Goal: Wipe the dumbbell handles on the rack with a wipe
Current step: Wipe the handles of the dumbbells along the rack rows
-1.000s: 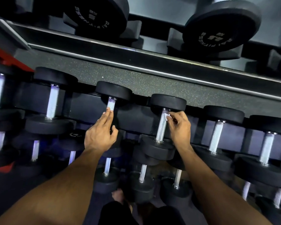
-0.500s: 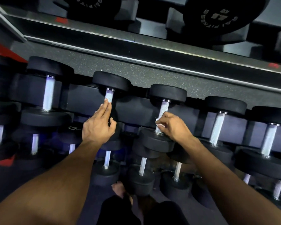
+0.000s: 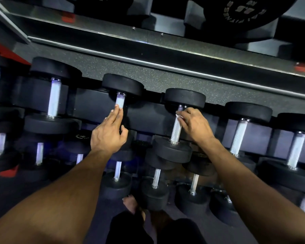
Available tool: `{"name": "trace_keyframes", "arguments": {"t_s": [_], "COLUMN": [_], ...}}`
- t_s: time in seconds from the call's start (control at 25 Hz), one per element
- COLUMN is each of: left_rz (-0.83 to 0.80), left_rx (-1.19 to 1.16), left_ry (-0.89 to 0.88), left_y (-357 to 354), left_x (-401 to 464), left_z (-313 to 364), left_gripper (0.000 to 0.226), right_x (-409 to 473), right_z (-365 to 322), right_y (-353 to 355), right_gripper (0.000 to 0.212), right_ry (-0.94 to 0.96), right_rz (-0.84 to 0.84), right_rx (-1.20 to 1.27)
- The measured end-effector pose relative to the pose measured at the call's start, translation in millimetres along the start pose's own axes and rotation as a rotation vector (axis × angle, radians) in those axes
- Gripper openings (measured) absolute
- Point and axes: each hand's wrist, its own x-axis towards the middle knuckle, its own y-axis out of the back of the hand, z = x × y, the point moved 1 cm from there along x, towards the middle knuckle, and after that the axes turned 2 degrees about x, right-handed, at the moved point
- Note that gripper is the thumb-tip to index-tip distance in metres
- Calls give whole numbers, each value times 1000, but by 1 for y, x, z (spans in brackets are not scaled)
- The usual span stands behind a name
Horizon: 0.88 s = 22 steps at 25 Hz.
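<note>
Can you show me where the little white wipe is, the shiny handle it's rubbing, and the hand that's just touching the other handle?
Small white wipe (image 3: 179, 116), head view: its visible edge under the fingers.
Knurled silver dumbbell handle (image 3: 175, 131), head view: bare middle.
Left hand (image 3: 108, 136), head view: its back.

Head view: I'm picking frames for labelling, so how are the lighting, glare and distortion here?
Head view: dim overall, black dumbbell ends lose detail; the handle under the right hand and wipe shows sharp knurling; far-left handles glare bluish-white; wide-angle bends the rack rail; left hand is sharp.
</note>
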Motion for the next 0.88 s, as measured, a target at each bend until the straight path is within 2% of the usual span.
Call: {"name": "trace_keyframes", "arguments": {"t_s": [0.2, 0.28, 0.52, 0.68, 0.76, 0.88], "left_rz": [-11, -13, -13, -9, -8, -9], "left_rx": [-3, -6, -16, -11, -6, 3], "left_ry": [-1, 0, 18, 23, 21, 14], "left_y": [2, 3, 2, 3, 3, 3], "left_x": [-1, -1, -1, -1, -1, -1], "left_z": [1, 2, 2, 3, 3, 3], "left_gripper": [67, 67, 63, 63, 63, 63], "right_x": [-9, -11, -33, -34, -34, -32], "right_z": [-14, -14, -13, -11, -6, 0], "right_y": [-9, -11, -8, -9, -10, -12], "right_gripper": [30, 28, 27, 23, 17, 10], "right_ry": [-146, -125, 6, -2, -87, -497], "right_rz": [95, 31, -312, -364, -237, 203], "right_rx": [12, 63, 79, 132, 285, 738]}}
